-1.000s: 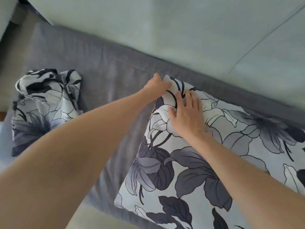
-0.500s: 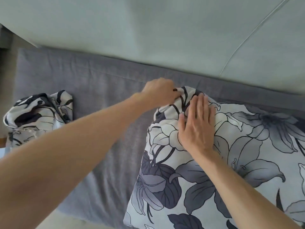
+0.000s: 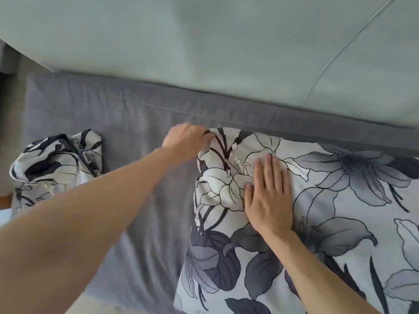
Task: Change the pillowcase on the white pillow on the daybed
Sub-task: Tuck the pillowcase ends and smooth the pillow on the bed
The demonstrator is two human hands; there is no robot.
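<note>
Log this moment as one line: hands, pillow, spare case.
left hand pinches pillowcase corner | right hand flat on pillow | crumpled pillowcase apart on daybed

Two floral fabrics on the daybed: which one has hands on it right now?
The floral-cased pillow on the right: the left hand grips its corner, the right hand lies flat on it. The crumpled floral pillowcase lies untouched.
</note>
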